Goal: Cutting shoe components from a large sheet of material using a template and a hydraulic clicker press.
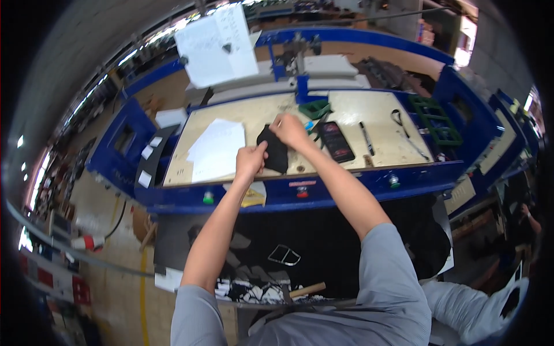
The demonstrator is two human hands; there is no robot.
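Observation:
A dark, flat piece of what looks like black fabric (276, 155) lies on the pale board between my hands. My left hand (251, 161) is closed with its fingers at the piece's left edge. At the top right edge, the fingers of my right hand (288, 130) are pinched on the same piece. White paper sheets (218, 153) lie in a loose stack just left of my left hand. To the right of my right hand are a dark phone (336, 142) with its screen lit and a black pen (366, 138).
A blue metal frame (340, 193) with green and red buttons borders the board (196, 124). Behind my hands sits a green die-like frame (315, 108). Nearer me, black sheet material (329, 242) carries a thin metal outline (284, 255) and a wooden stick (307, 289).

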